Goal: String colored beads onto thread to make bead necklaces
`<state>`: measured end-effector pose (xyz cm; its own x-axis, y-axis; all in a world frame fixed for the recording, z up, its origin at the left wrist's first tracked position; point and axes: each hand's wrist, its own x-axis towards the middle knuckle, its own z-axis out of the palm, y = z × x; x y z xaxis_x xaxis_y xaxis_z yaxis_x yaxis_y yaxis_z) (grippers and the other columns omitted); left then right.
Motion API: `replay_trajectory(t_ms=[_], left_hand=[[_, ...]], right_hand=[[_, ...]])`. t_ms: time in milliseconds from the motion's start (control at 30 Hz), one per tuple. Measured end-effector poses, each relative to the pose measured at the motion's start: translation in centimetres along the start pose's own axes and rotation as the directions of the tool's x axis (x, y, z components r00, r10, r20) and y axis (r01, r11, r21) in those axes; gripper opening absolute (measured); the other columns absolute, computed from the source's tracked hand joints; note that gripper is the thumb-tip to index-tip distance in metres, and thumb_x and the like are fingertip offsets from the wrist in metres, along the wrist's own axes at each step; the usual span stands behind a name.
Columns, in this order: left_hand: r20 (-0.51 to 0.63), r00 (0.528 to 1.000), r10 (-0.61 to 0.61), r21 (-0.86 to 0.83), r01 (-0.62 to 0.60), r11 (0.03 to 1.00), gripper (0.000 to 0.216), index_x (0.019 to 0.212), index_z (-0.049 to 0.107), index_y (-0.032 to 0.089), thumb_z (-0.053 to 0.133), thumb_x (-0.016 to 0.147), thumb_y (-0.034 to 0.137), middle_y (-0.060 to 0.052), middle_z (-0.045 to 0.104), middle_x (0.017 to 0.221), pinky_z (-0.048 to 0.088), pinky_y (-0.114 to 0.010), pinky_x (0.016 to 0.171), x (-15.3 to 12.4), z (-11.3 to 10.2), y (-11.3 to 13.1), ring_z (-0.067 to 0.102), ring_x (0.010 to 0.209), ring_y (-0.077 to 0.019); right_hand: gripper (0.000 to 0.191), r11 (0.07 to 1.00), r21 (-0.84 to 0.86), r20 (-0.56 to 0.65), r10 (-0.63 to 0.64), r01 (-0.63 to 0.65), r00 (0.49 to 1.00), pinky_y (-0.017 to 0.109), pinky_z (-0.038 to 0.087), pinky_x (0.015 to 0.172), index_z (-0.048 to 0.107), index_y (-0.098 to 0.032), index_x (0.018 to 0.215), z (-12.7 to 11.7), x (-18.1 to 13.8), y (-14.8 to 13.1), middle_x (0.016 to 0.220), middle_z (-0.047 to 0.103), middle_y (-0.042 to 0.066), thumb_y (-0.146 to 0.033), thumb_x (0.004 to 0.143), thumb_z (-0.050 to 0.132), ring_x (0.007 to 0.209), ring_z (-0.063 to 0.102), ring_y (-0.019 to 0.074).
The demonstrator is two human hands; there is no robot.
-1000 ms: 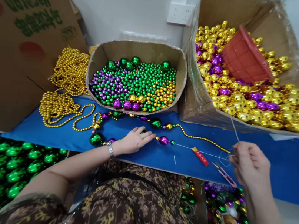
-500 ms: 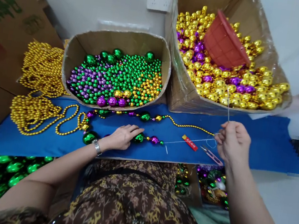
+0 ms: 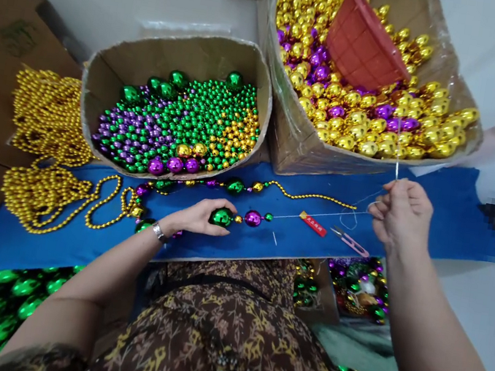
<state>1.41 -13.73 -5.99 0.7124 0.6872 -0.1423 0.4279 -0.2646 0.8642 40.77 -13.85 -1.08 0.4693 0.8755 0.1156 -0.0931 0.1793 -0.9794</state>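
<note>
My left hand [image 3: 199, 215] lies on the blue cloth [image 3: 439, 208], its fingers curled round a large green bead [image 3: 221, 217] on a strand. Beside that bead sit a purple bead [image 3: 252, 218] and a small green one, strung on a thin thread [image 3: 317, 214] that runs right to my right hand [image 3: 400, 211]. My right hand is closed in a pinch on a long needle [image 3: 397, 161] that points upward. The strand of green, purple and gold beads [image 3: 235, 186] loops back along the cloth toward the left.
A cardboard box of small green, purple and gold beads [image 3: 182, 123] stands behind the cloth. A larger box of gold and purple balls [image 3: 364, 119] holds a red plastic basket [image 3: 361, 41]. Gold bead chains [image 3: 48, 149] pile at left. A red tag [image 3: 313, 224] and small snips [image 3: 351, 241] lie on the cloth.
My left hand has slid left and curled round the large green bead. My right hand has lifted up and right, drawing the thread tighter. The view has shifted right.
</note>
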Motion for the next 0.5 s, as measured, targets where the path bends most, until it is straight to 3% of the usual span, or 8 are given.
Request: replay_trajectory(t_ms=[133, 300, 433, 500], left_hand=[[0.05, 0.996, -0.075, -0.064, 0.078, 0.995, 0.043, 0.109, 0.06, 0.016, 0.071, 0.073, 0.037, -0.002, 0.064, 0.089, 0.047, -0.024, 0.065, 0.0, -1.0, 0.3, 0.058, 0.073, -0.0132], [0.143, 0.97, -0.197, -0.177, 0.221, 0.959, 0.044, 0.111, 0.058, 0.015, 0.067, 0.077, 0.04, 0.0, 0.063, 0.076, 0.047, -0.022, 0.052, 0.2, -0.8, 0.0, 0.058, 0.058, -0.0113], [0.133, 0.961, -0.241, -0.056, 0.251, 0.966, 0.046, 0.111, 0.058, 0.016, 0.066, 0.078, 0.048, 0.001, 0.061, 0.068, 0.042, -0.021, 0.045, 0.5, -0.5, -0.1, 0.058, 0.051, -0.0116], [0.082, 0.965, -0.249, 0.037, 0.247, 0.968, 0.047, 0.111, 0.057, 0.017, 0.064, 0.08, 0.052, 0.003, 0.06, 0.063, 0.04, -0.022, 0.045, 0.7, -0.5, -0.1, 0.056, 0.047, -0.012]], right_hand=[[0.037, 0.999, 0.019, -0.002, -0.03, 0.03, 1.0, 0.022, 0.014, 0.032, 0.053, -0.021, 0.065, 0.4, -0.5, -0.5, 0.037, 0.034, -0.013, -0.047, 0.068, 0.079, 0.03, 0.022, 0.0021], [0.035, 0.99, 0.0, 0.004, -0.139, 0.139, 0.99, 0.021, 0.014, 0.032, 0.052, -0.021, 0.065, 1.7, -0.7, -3.0, 0.036, 0.031, -0.014, -0.044, 0.072, 0.077, 0.029, 0.022, 0.0018], [0.032, 0.966, 0.029, 0.076, -0.259, 0.257, 0.963, 0.02, 0.02, 0.034, 0.052, -0.02, 0.068, 3.6, -2.0, -6.0, 0.037, 0.033, -0.014, -0.041, 0.076, 0.074, 0.029, 0.023, 0.0013], [0.029, 0.956, 0.01, 0.044, -0.293, 0.293, 0.955, 0.021, 0.024, 0.035, 0.053, -0.019, 0.069, 4.8, -3.4, -7.6, 0.04, 0.036, -0.013, -0.038, 0.078, 0.072, 0.03, 0.027, 0.0018]])
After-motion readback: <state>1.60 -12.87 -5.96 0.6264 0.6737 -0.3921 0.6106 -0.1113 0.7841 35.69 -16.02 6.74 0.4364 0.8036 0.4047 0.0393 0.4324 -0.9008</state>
